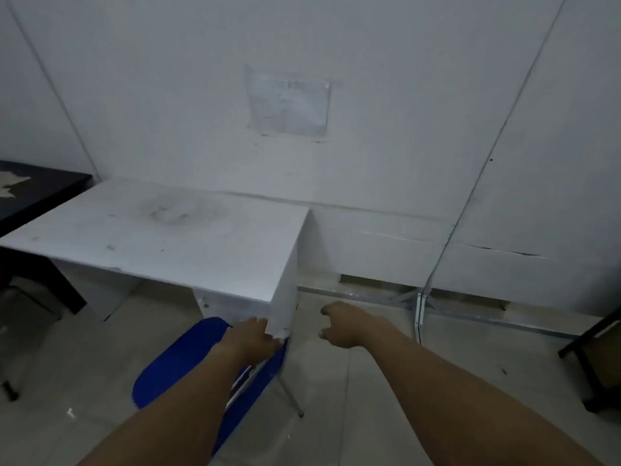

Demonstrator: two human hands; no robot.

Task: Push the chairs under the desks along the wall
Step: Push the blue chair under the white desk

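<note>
Chair-wise, the blue plastic chair with thin metal legs (183, 363) sits at about 6 o'clock, its front tucked partly under the white laminate desk (161, 237) that stands against the pale panel wall (369, 95). Left hand (250, 341) is on the chair at the desk's chipped near corner, fingers hidden behind that corner, so can't tell if they're gripping. Right hand (346, 326) hangs free at 1 o'clock of it, fingers loosely curled on nothing. Looks light and stiff, probably slides easily on the tiled floor (386, 381); I'd push from the backrest top, both hands, so it doesn't twist into the desk side
</note>
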